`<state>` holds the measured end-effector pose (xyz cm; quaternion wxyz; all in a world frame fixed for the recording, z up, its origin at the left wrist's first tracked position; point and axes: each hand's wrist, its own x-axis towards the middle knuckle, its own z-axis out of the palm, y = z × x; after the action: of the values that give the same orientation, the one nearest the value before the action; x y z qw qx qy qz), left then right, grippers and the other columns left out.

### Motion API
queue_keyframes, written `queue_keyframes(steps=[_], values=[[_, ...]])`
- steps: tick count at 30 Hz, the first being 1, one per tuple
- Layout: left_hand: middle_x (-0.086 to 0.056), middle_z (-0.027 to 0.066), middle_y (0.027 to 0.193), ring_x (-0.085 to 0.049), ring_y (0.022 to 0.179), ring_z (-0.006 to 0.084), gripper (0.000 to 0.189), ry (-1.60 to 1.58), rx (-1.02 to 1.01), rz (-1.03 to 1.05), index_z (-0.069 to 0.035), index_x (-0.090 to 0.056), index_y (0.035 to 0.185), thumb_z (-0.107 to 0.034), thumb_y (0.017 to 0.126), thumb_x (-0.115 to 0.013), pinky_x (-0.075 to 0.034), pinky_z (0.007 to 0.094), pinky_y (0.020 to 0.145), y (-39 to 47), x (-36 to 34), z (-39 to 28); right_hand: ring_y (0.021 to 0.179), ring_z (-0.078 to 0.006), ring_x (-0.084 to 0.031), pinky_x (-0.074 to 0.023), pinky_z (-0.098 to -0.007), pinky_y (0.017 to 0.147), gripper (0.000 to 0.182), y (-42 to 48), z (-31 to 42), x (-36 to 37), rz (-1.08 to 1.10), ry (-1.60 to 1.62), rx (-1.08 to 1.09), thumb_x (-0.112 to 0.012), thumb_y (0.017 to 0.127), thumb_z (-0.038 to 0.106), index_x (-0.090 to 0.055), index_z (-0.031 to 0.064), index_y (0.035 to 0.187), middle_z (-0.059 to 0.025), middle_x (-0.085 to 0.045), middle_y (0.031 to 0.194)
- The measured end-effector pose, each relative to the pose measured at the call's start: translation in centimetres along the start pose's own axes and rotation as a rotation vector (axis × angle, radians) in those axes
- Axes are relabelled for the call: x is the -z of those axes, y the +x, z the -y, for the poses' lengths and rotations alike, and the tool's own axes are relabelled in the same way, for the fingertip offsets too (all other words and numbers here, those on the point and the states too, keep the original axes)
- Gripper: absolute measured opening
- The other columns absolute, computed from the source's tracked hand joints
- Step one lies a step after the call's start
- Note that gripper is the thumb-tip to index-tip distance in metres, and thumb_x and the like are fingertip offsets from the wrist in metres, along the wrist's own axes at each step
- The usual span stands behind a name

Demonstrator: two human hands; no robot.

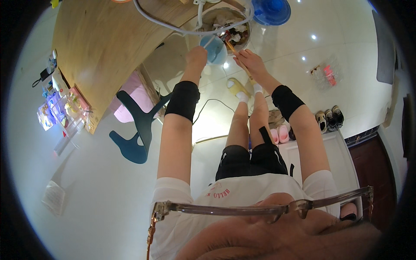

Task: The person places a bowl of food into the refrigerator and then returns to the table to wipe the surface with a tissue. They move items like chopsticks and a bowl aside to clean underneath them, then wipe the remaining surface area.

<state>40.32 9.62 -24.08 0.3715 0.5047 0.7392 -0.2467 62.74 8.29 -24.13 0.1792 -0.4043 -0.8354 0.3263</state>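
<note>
My left hand [197,56] is closed at the left edge of a light blue rounded container [218,53], with a thin white rod or handle showing across it. My right hand [252,63] grips a long, thin wooden stick [244,69]. The stick's far tip reaches over the near rim of a round waste bin [247,40]. Crumpled tissue and wrappers [236,32] lie inside the bin. The blue container is beside the bin's near left side; whether they touch I cannot tell.
A wooden table [107,39] stands at left, with a curved white tube [169,27] over its edge. A blue bucket-like vessel [271,11] is behind the bin. A dark teal chair back [143,130], a cable [213,100], a plastic packet [328,74] and shoes [330,118] are around me.
</note>
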Motion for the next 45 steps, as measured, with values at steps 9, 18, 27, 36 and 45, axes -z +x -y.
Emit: queue_keyframes(steps=[9, 18, 27, 36, 45], values=[[-0.064, 0.009, 0.094, -0.062, 0.089, 0.0254, 0.019, 0.21, 0.024, -0.117, -0.009, -0.066, 0.091, -0.012, 0.08, -0.051, -0.05, 0.0342, 0.07, -1.6, -0.3, -2.3, 0.077, -0.0252, -0.054, -0.0457, -0.0323, 0.064, 0.013, 0.4, 0.6, -2.3, -0.138, 0.544, -0.3, -0.057, 0.08, 0.012, -0.06, 0.0041, 0.091, -0.0085, -0.054, 0.081], [-0.065, 0.0097, 0.084, -0.063, 0.08, 0.0267, 0.016, 0.128, -0.069, -0.257, -0.007, -0.066, 0.081, -0.01, 0.078, -0.051, -0.05, 0.0382, 0.063, -1.9, -1.4, -0.6, 0.075, -0.0232, -0.055, -0.0459, -0.0311, 0.062, 0.013, 0.3, 2.2, 0.9, -0.257, 0.066, -0.164, -0.06, 0.078, 0.01, -0.062, 0.0053, 0.09, -0.0057, -0.058, 0.081], [-0.063, 0.0121, 0.066, -0.062, 0.069, 0.0265, 0.026, -0.232, -0.223, -0.204, -0.002, -0.065, 0.074, -0.02, 0.083, -0.049, -0.049, 0.0384, 0.06, -5.8, -4.1, 5.1, 0.071, -0.0226, -0.055, -0.0449, -0.0292, 0.061, 0.013, -3.5, 4.7, 6.6, -0.19, 0.153, -0.284, -0.056, 0.082, 0.009, -0.062, 0.0048, 0.092, -0.0074, -0.057, 0.078], [-0.061, 0.0138, 0.058, -0.062, 0.062, 0.029, 0.035, -0.626, -0.286, -0.161, 0.003, -0.059, 0.066, -0.023, 0.083, -0.042, -0.049, 0.039, 0.064, -21.7, -2.6, 10.4, 0.069, -0.0252, -0.053, -0.0444, -0.0336, 0.06, 0.009, -4.6, 10.9, 18.9, -0.278, -0.216, -0.109, -0.055, 0.08, 0.007, -0.061, 0.0039, 0.087, -0.0092, -0.053, 0.073], [-0.061, 0.0164, 0.059, -0.062, 0.062, 0.0286, 0.033, -0.925, -0.227, -0.419, 0.009, -0.054, 0.073, -0.019, 0.084, -0.041, -0.047, 0.0341, 0.063, -32.6, 2.8, 14.8, 0.076, -0.0299, -0.057, -0.0454, -0.0369, 0.064, 0.02, 1.7, 16.5, 28.6, -0.192, -0.014, -0.103, -0.053, 0.077, 0.002, -0.056, 0.0079, 0.096, -0.0115, -0.059, 0.081]])
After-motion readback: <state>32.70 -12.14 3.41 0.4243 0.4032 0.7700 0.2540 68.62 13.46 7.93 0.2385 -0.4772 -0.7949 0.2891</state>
